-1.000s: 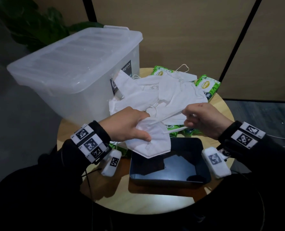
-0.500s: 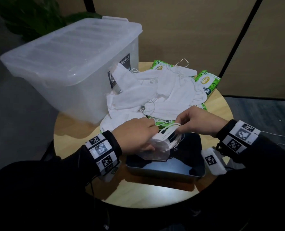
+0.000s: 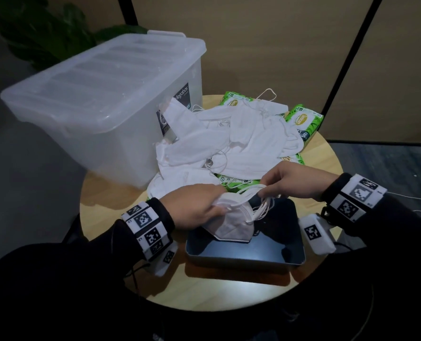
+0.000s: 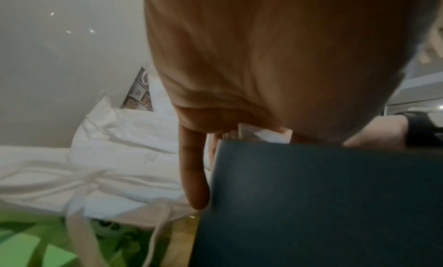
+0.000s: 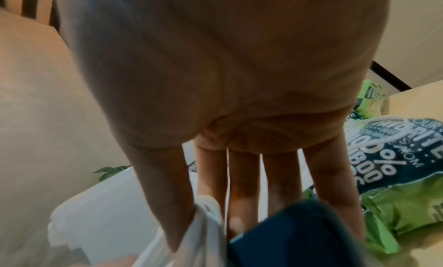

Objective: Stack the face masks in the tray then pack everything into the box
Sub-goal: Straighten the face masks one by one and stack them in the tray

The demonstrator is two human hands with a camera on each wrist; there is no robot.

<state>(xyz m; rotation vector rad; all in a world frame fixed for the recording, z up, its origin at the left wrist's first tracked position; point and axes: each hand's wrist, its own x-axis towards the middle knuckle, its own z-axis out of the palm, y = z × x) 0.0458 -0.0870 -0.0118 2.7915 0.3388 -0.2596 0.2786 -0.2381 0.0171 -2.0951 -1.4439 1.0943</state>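
head view: the left hand (image 3: 199, 207) grips a folded white face mask (image 3: 231, 227) by its near-left edge, fingers curled round it, and the mask hangs over the far-left part of the dark tray (image 3: 246, 257) on the round wooden desk (image 3: 217, 291). the right hand (image 3: 293, 182) pinches the mask's ear loops (image 3: 261, 207) above the tray's far edge. a loose pile of white masks (image 3: 229, 141) lies beyond the tray, on top of green wipe packs (image 3: 303, 121). the translucent lidded box (image 3: 101, 107) stands at the far left, touching the pile.

left wrist view: the palm fills the top; one of its fingers (image 4: 194, 176) points down along the tray's left wall (image 4: 311, 195), with a white mask edge clamped under the hand. more masks (image 4: 107, 157) lie to the left over green packaging (image 4: 24, 248).

right wrist view: straight fingers (image 5: 244, 191) reach down to the tray's dark corner (image 5: 311, 233), the thumb pressing a white mask edge (image 5: 206, 223). a green and dark wipe pack (image 5: 395, 185) lies at right, the box (image 5: 107, 214) at left.
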